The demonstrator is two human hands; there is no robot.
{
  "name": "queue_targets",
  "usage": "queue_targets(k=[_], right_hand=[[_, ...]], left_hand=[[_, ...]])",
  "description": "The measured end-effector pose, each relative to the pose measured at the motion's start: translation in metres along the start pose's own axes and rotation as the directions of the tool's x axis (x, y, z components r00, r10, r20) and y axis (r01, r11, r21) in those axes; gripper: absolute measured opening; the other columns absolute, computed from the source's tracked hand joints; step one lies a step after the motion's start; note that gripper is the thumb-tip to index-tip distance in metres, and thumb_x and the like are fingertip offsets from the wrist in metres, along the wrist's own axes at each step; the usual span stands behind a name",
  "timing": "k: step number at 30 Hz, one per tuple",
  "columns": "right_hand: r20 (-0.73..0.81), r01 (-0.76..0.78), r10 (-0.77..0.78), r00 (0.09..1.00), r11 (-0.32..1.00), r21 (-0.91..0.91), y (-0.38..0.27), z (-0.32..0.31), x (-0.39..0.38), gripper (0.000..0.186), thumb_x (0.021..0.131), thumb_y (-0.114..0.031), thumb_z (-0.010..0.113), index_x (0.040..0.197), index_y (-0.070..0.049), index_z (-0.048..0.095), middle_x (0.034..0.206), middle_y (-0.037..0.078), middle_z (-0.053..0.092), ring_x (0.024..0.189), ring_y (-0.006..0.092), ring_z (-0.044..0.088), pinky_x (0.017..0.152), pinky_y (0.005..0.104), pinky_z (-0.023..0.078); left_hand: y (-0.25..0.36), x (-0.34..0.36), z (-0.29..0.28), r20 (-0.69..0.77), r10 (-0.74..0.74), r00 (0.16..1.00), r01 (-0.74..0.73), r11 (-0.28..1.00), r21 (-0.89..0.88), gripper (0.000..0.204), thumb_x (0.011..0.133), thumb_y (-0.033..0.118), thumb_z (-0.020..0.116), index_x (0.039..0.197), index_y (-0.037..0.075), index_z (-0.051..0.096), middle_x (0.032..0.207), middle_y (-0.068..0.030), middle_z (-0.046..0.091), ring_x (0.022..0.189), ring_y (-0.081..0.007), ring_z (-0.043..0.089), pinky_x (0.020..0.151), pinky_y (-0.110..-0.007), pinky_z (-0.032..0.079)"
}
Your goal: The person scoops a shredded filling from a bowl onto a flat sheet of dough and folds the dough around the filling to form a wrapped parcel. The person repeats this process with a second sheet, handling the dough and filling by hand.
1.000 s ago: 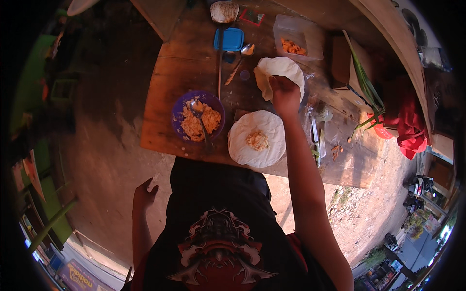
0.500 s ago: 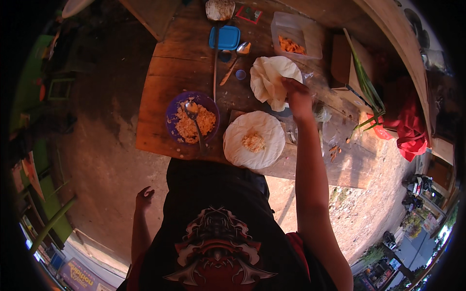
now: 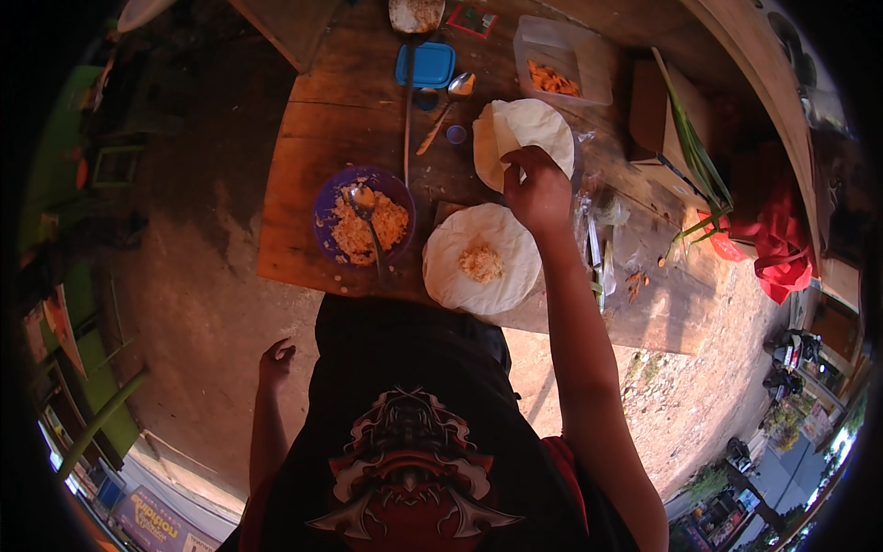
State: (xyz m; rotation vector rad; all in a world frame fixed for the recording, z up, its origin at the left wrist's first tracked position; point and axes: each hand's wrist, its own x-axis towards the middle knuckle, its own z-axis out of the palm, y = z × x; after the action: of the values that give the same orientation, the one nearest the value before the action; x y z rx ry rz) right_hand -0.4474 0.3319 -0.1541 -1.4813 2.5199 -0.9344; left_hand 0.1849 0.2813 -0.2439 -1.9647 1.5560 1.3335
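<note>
My right hand (image 3: 540, 189) reaches over a stack of thin, round, pale wrappers (image 3: 543, 129) and pinches one whose left part is folded up. Nearer to me lies a single round wrapper (image 3: 451, 276), spread flat, with a small mound of shredded orange-white filling (image 3: 481, 263) in its middle. A purple bowl (image 3: 324, 241) of the same-looking filling stands to its left, with a metal spoon (image 3: 375, 241) resting in it. Down beside my body hangs my left hand (image 3: 276, 362), away from the table, its fingers loosely bent and holding nothing.
Behind the bowl lie a long-handled turner (image 3: 408, 120), a blue lid (image 3: 430, 66), another spoon (image 3: 446, 115) and a small blue cap (image 3: 456, 135). A clear plastic box (image 3: 589, 69) with orange pieces stands at the back right. Further right are a cardboard box (image 3: 658, 120), green leaves (image 3: 694, 147) and a red bag (image 3: 782, 258).
My right hand has moved left and slightly nearer. The crumpled, raised wrapper now lies flatter on the stack, with a fold at its left. My left hand has risen slightly.
</note>
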Motion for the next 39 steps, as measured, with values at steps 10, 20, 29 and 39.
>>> queue_targets(k=[10,20,29,39], right_hand=[[-0.032,0.047,-0.056,0.998,0.972,-0.230,-0.019,0.028,-0.012,0.022,0.087,-0.028,0.080,0.100,-0.010,0.078,0.100,0.010,0.075,0.096,0.0312,0.072,0.081,0.0424,0.060],[-0.109,-0.223,0.244,0.964,0.959,0.177,-0.002,0.013,-0.004,0.015,0.094,-0.022,0.075,0.101,-0.010,0.081,0.093,0.013,0.079,0.087,0.0338,0.077,0.080,0.0409,0.060],[-0.112,-0.070,0.055,0.992,0.989,-0.129,0.000,0.020,-0.009,0.017,0.090,-0.015,0.070,0.104,-0.011,0.078,0.103,0.014,0.069,0.096,0.0352,0.071,0.081,0.0474,0.059],[-0.046,-0.079,0.071,0.996,0.976,-0.201,-0.020,0.021,-0.010,0.025,0.087,-0.031,0.080,0.101,-0.010,0.080,0.111,0.012,0.070,0.105,0.0333,0.070,0.085,0.0444,0.060]], left_hand=[[-0.007,-0.016,0.006,-0.007,-0.104,0.995,0.104,0.993,-0.049,0.052,0.104,0.033,0.070,0.149,0.008,0.061,0.131,-0.0169,0.074,0.107,-0.0254,0.076,0.082,-0.039,0.060],[-0.014,-0.010,0.020,-0.003,-0.098,0.995,0.097,0.989,-0.111,0.053,0.102,0.031,0.073,0.147,0.005,0.062,0.126,-0.0172,0.076,0.105,-0.0253,0.077,0.091,-0.038,0.059],[-0.006,-0.005,0.012,0.003,-0.092,0.996,0.092,0.989,-0.119,0.053,0.102,0.030,0.072,0.148,0.005,0.061,0.128,-0.0179,0.075,0.105,-0.0261,0.076,0.091,-0.038,0.060],[-0.003,-0.006,0.009,0.004,-0.064,0.998,0.064,0.993,-0.104,0.053,0.103,0.029,0.072,0.148,0.004,0.061,0.128,-0.0198,0.075,0.107,-0.0267,0.076,0.093,-0.038,0.060]])
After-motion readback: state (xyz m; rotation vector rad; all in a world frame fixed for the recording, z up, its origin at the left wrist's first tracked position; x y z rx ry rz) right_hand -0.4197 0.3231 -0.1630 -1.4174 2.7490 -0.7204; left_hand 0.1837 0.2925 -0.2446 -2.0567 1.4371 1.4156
